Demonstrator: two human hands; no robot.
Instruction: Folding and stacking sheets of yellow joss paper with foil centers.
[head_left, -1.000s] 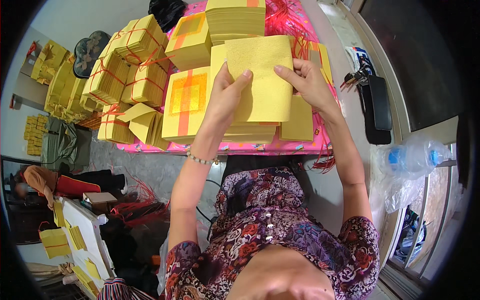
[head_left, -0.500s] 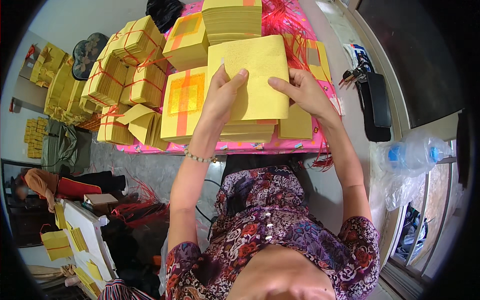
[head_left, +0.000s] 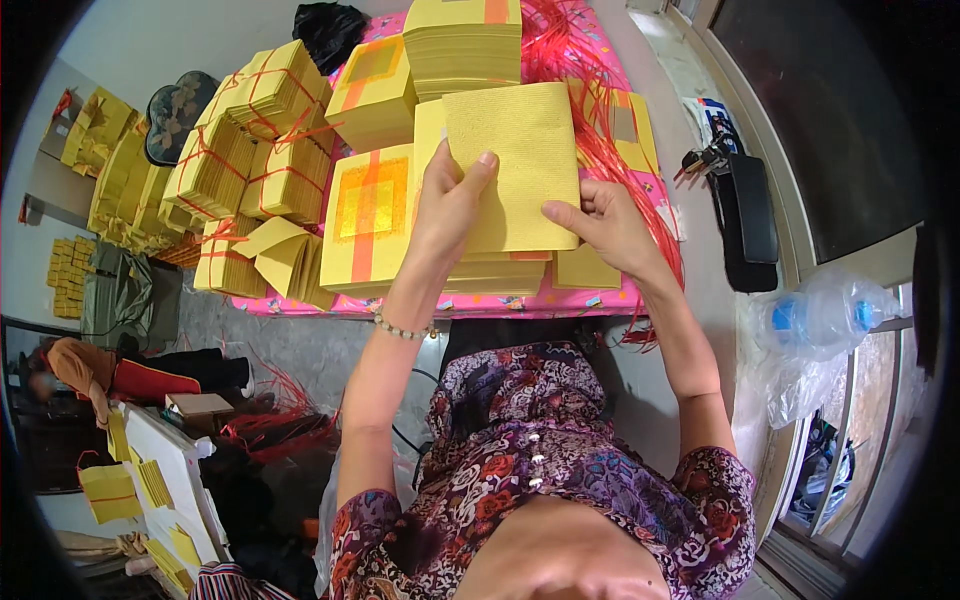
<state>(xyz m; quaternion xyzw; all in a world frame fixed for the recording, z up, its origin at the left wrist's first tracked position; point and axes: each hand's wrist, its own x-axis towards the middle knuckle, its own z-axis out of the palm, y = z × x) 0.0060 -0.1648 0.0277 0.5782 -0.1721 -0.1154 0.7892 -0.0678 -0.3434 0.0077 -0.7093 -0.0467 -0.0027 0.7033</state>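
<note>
A folded sheet of yellow paper is held up over the stacks, its fold facing right. My left hand grips its left part, the thumb lying across the front and the fingers hidden behind. At its lower right corner my right hand pinches the paper between the thumb and curled fingers. Partly covered beneath my hands is a stack of yellow paper. Just left of it sits another stack, topped with an orange band and a gold square.
Bundles tied with red string are piled at the table's left. Taller paper stacks stand at the back, beside loose red strings on the pink tablecloth. A black case lies right of the table. Another person is at the far left.
My right hand has slid down along the paper's right edge to its lower corner. The front layer now sits shifted right, showing more paper behind it at the left.
</note>
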